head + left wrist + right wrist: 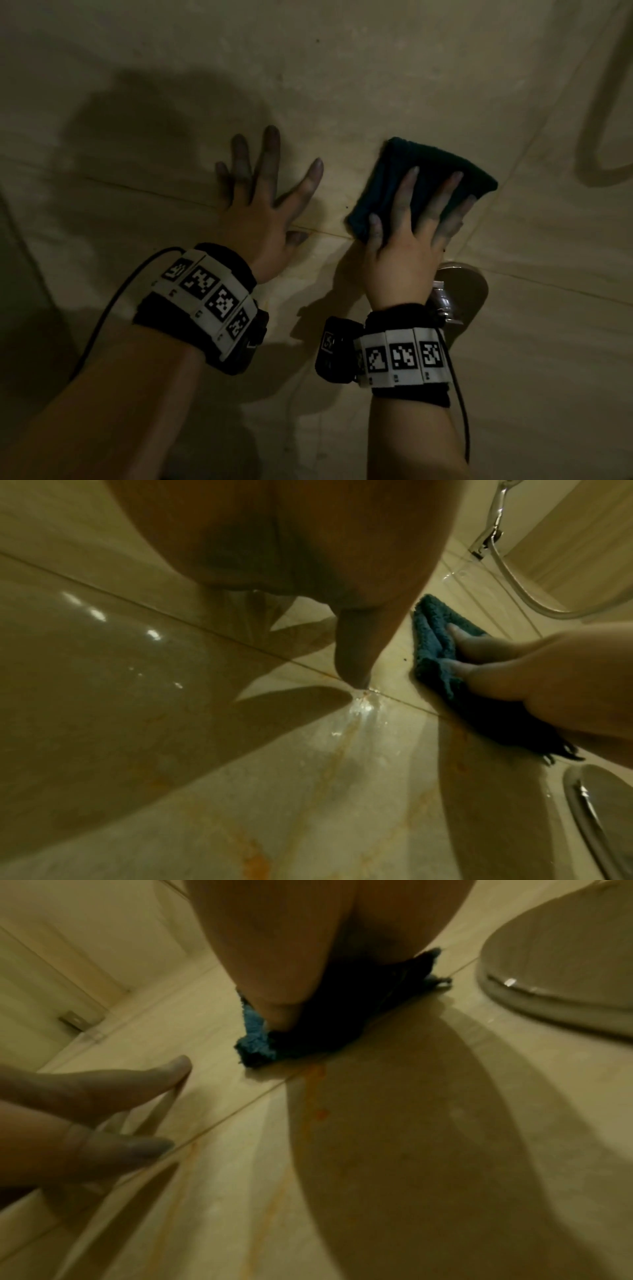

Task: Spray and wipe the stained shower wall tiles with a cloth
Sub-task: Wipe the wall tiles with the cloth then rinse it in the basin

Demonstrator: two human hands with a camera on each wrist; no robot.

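A folded dark teal cloth lies flat against the beige wall tiles. My right hand presses it to the wall with straight, spread fingers. My left hand rests flat on the tile just left of the cloth, fingers splayed, holding nothing. Orange-brown streaks run down the tile below the grout line, with wet droplets by my left thumb.
A chrome fitting juts from the wall under my right wrist. A shower hose and chrome bracket hang to the right. A rounded chrome plate sits close to the cloth.
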